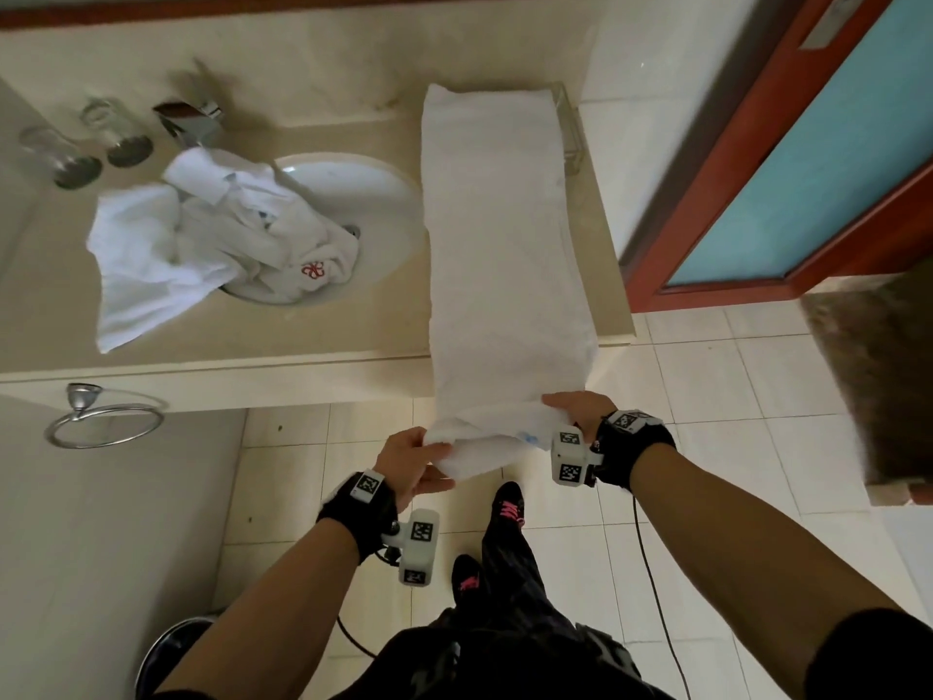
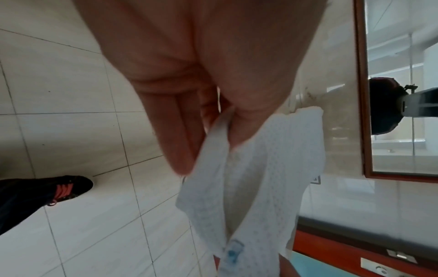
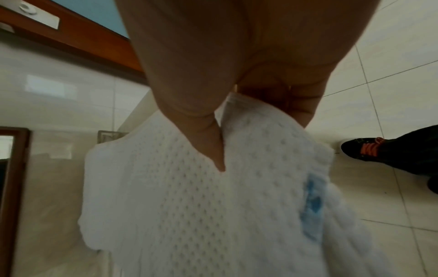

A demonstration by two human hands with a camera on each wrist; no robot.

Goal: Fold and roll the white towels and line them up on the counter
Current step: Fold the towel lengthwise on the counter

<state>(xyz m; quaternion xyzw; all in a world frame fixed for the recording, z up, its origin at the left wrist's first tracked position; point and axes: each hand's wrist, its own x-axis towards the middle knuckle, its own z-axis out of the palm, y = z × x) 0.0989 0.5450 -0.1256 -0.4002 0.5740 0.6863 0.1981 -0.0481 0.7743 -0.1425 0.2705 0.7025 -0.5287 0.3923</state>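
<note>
Soft, even daylight filled the room, with no hard shadows. The head view was slightly smeared by motion, and the beige stone counter (image 1: 323, 98) bent at its wide-angle edges. In both wrist views the close palms were dim and out of focus, the waffle-weave white towel (image 3: 189, 206) blurred, and the glossy wall tiles (image 2: 355, 202) carried pale glare.

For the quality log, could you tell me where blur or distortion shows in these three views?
Head view: wide-angle bend at the counter, motion blur on the glasses. Left wrist view: fingers soft, towel sharper. Right wrist view: towel weave readable, its blue tag smeared.
</note>
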